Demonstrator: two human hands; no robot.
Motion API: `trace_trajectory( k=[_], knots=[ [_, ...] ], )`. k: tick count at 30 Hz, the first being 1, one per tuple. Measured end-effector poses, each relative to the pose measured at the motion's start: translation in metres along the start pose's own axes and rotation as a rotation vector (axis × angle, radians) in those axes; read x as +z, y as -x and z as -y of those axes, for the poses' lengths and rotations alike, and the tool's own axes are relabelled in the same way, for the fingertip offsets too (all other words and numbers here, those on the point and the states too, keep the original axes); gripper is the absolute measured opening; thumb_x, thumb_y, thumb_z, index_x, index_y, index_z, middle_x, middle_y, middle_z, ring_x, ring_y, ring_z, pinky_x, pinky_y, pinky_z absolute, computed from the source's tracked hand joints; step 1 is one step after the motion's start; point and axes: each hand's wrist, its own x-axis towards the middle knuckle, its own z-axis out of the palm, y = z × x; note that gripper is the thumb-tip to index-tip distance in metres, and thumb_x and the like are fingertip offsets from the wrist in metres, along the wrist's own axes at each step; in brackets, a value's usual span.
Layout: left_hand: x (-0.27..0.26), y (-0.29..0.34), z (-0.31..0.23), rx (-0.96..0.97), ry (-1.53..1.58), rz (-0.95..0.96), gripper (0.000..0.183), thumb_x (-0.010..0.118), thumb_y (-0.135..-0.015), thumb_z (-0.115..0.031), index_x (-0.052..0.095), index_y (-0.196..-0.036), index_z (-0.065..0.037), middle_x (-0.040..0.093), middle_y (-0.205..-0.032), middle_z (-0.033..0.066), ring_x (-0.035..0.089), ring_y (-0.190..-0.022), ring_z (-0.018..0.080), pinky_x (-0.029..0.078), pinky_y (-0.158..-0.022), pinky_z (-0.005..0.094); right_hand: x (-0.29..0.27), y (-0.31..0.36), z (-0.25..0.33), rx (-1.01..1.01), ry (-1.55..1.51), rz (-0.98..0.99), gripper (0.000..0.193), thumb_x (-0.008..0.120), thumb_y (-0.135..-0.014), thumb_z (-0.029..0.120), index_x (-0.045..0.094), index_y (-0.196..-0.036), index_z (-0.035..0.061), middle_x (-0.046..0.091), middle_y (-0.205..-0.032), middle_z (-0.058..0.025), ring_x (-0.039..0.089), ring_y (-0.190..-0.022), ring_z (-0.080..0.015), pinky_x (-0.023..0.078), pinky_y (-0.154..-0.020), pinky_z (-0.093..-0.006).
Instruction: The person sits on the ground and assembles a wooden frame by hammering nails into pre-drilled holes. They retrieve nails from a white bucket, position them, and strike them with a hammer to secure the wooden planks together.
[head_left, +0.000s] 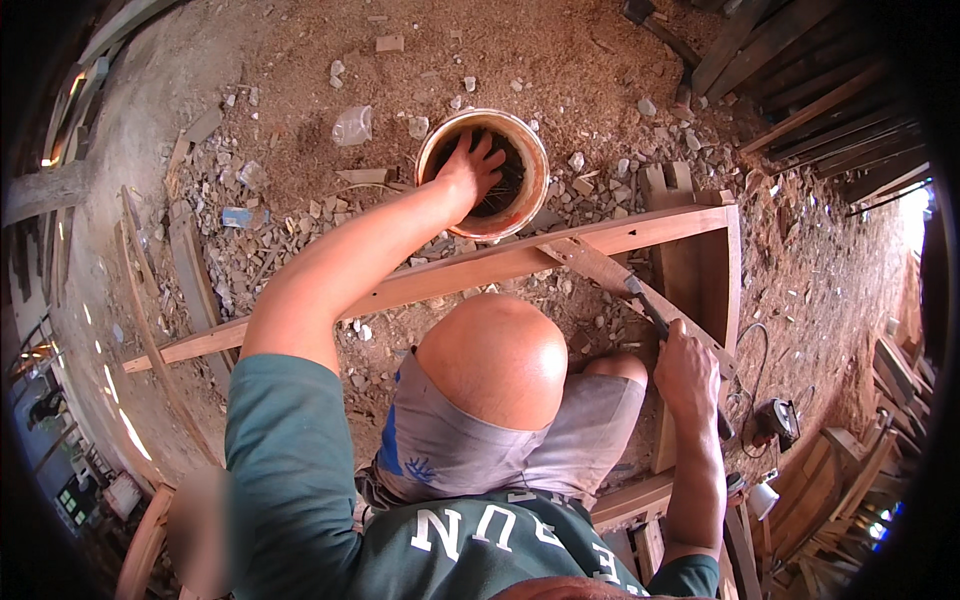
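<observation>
The left hand (468,168) reaches spread fingers into a bucket (534,190) of indistinct dark contents, while the right hand (686,372) grips a half-hidden hammer (648,309).
</observation>
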Motion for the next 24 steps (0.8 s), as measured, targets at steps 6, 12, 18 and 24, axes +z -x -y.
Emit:
trace_trajectory(
  k=[6, 12, 18, 24],
  knots=[
    [0.018, -0.002, -0.003, -0.11, 0.034, -0.193, 0.039, 0.062, -0.093, -0.026, 0.069, -0.131, -0.019, 0.051, -0.15, 0.0052, 0.044, -0.14, 0.0308, 0.039, -0.11, 0.0532, 0.003, -0.002, -0.003, -0.005, 0.005, 0.015, 0.019, 0.056, -0.099, 0.015, 0.057, -0.111, 0.0006, 0.073, -0.088, -0.0239, 0.073, -0.087, -0.0415, 0.056, -0.079, -0.0531],
    [0.006, -0.009, 0.005, -0.28, 0.078, -0.177, 0.029, 0.063, -0.09, -0.019, 0.079, -0.112, -0.012, 0.062, -0.131, 0.0106, 0.055, -0.12, 0.0267, 0.042, -0.096, 0.0464, 0.0, 0.002, 0.002, -0.018, -0.004, -0.047, 0.017, 0.05, -0.095, 0.006, 0.059, -0.108, -0.0003, 0.073, -0.084, -0.0238, 0.074, -0.085, -0.0401, 0.058, -0.078, -0.0507],
    [0.009, -0.002, 0.012, -0.166, 0.381, -0.36, 0.034, 0.06, -0.09, -0.017, 0.073, -0.119, -0.004, 0.06, -0.135, 0.014, 0.055, -0.126, 0.032, 0.046, -0.101, 0.0495, 0.002, 0.001, 0.0, -0.005, 0.007, -0.021, 0.016, 0.051, -0.095, 0.008, 0.059, -0.107, -0.0005, 0.073, -0.085, -0.0242, 0.074, -0.086, -0.0402, 0.058, -0.078, -0.0508],
    [0.021, -0.019, 0.004, -0.141, 0.505, -0.332, 0.057, 0.063, -0.092, -0.019, 0.054, -0.148, -0.017, 0.05, -0.146, 0.0148, 0.047, -0.14, 0.0377, 0.043, -0.112, 0.0547, -0.002, 0.0, 0.002, -0.006, -0.002, -0.002, 0.017, 0.055, -0.097, 0.012, 0.058, -0.108, -0.0005, 0.073, -0.087, -0.0245, 0.074, -0.086, -0.0408, 0.057, -0.078, -0.0516]
  ],
)
